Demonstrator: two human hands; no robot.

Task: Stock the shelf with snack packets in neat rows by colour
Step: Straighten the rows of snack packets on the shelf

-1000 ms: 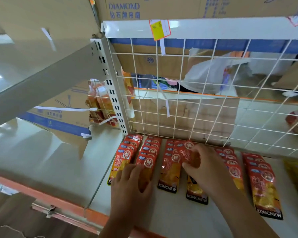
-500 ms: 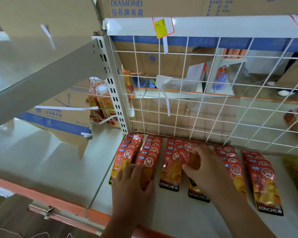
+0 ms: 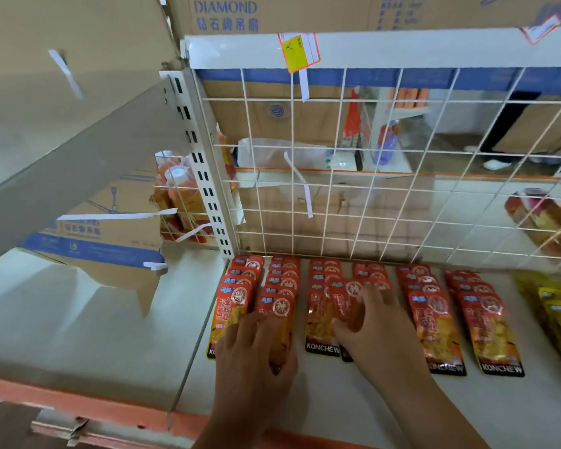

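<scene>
Now I'm pressing my flat left hand on one red KONCHEW row to steady it, my outspread right hand nudging a skewed packet straight.

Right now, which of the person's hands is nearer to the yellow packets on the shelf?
Right. The right hand rests on the fourth red row from the left, two rows short of the yellow packets; the left hand rests on the second red row, farther left.
</scene>
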